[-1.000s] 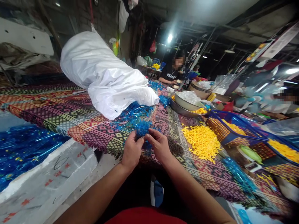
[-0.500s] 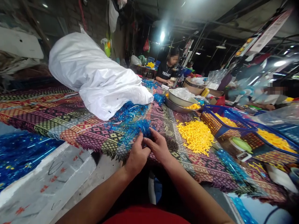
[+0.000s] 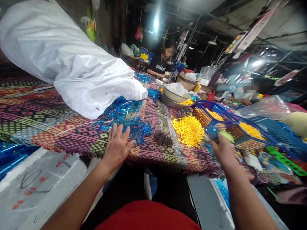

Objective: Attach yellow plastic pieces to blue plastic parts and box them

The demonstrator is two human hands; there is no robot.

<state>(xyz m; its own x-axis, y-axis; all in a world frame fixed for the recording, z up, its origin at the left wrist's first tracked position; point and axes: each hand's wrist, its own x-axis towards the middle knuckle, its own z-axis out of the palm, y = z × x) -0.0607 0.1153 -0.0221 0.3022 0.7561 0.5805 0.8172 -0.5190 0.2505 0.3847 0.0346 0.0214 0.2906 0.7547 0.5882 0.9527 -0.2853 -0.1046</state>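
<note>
Overhead hangs a dim, cluttered hall; below, a long table under a patterned woven cloth [image 3: 35, 118] carries a big white sack [image 3: 67, 64], a heap of blue cellophane pieces [image 3: 129, 119] and a yellow pile [image 3: 188, 129] beside a blue basket [image 3: 217, 110]. Left hand [image 3: 117, 146] lies flat on the cloth, fingers spread, at the heap's near edge. Right hand [image 3: 223, 151] curls closed round one blue piece [image 3: 212, 132] just before the basket.

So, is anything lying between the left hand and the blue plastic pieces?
Nothing visible. The left hand is open over the patterned cloth, fingertips at the near edge of the blue plastic pieces. The small dark pile sits beside them, not between. The right hand grips a blue bundle further off.
</note>
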